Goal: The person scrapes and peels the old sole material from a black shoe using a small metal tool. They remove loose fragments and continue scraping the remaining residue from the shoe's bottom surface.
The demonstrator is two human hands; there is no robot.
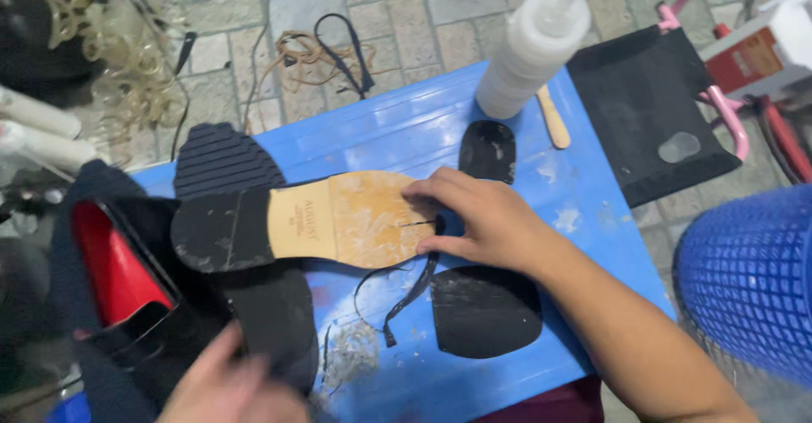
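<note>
Paving stones surround a scuffed blue desk point(584, 195) where a shoe lies sole-up. Right hand point(486, 220) presses fingertips flat on the tan leather sole point(351, 220) near the toe, its grip spread wide and holding nothing. Left hand point(233, 385), blurred at the lower edge, rests against the black shoe upper point(161, 330); whether it clasps it I cannot tell. Judging by this, the sole is bare and roughened, with no rubber piece stuck on yet. Two black cut half-soles point(485, 311) point(488, 151) wait beside it, a trimmed strip point(410, 292) between, a white squeeze bottle point(533, 42) behind.
</note>
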